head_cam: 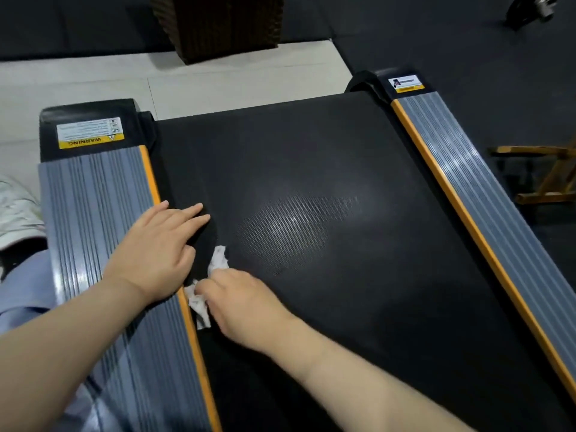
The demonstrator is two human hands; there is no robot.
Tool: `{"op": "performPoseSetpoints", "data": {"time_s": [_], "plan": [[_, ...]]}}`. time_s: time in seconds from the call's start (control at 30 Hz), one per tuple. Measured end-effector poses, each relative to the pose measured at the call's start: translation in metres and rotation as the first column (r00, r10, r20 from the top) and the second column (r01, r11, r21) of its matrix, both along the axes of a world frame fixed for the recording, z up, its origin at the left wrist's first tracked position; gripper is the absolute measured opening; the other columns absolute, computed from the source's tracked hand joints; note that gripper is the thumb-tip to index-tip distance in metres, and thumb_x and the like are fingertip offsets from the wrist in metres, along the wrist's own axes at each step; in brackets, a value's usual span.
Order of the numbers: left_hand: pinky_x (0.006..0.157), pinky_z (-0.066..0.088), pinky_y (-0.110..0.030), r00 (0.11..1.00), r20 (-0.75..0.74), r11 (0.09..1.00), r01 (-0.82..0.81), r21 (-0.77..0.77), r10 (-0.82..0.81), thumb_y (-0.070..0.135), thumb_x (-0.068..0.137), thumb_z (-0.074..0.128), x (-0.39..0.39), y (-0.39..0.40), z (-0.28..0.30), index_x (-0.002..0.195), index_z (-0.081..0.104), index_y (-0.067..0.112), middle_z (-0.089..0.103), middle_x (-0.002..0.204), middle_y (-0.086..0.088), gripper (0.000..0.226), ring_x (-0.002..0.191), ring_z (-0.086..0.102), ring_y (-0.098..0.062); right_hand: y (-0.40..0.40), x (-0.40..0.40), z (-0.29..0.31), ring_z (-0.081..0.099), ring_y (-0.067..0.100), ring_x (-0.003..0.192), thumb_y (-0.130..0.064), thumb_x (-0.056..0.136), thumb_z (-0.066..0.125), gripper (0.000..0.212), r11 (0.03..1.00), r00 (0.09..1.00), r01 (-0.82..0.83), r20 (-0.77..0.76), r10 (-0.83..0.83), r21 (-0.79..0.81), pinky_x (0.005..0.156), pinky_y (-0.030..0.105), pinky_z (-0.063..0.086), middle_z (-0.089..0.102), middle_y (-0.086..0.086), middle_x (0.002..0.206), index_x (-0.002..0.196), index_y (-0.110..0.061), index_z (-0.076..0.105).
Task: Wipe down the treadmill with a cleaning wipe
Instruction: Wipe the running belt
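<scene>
The treadmill fills the view, with a black textured belt (327,213) between two grey ribbed side rails edged in orange. My right hand (243,307) grips a crumpled white cleaning wipe (215,266) on the belt's left edge, beside the left rail (93,219). Part of the wipe sticks out above and below my fingers. My left hand (156,247) lies flat across the left rail's orange strip, its straight fingers reaching onto the belt just above the wipe.
The right rail (473,182) runs diagonally at the right. A yellow warning label (90,132) sits on the left rear end cap. A dark wicker bin (224,23) stands on the pale floor tiles behind. A wooden stand (548,173) is at the right edge.
</scene>
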State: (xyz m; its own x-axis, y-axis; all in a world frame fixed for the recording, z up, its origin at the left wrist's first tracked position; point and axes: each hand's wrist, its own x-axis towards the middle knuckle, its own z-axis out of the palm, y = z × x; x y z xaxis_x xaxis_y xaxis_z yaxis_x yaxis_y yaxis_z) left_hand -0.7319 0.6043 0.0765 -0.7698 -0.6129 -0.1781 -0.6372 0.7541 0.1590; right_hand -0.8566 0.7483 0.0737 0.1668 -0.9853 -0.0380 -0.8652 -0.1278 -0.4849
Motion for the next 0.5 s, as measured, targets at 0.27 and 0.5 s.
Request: {"op": "performPoseSetpoints", "data": {"time_s": [0.27,0.5], "plan": [[0.121,0.009,-0.031,1.0,0.002,1.0,0.006,-0.013,-0.006,0.031,0.081,0.029,-0.001,0.0,0.002,0.138,0.056,0.018,0.052,0.146,-0.003,0.065,0.13,0.049,-0.019,0.03,-0.228,0.013,0.067,0.035,0.077,-0.037,0.088,0.048,0.036,0.686,0.667,0.684,-0.168,-0.726,-0.248,0.066,0.039,0.053,0.069,0.018,0.085,0.104,-0.016,0.073],[0.12,0.001,-0.026,1.0,-0.025,1.0,0.001,-0.017,-0.002,0.03,0.083,0.028,-0.001,0.002,0.003,0.139,0.055,0.017,0.052,0.146,-0.004,0.064,0.131,0.047,-0.02,0.049,-0.294,-0.008,0.06,0.038,0.097,-0.012,0.095,0.049,0.017,0.126,0.103,0.975,-0.125,-0.987,-0.185,0.072,0.031,0.038,0.061,0.02,0.109,0.097,-0.002,0.062]]}}
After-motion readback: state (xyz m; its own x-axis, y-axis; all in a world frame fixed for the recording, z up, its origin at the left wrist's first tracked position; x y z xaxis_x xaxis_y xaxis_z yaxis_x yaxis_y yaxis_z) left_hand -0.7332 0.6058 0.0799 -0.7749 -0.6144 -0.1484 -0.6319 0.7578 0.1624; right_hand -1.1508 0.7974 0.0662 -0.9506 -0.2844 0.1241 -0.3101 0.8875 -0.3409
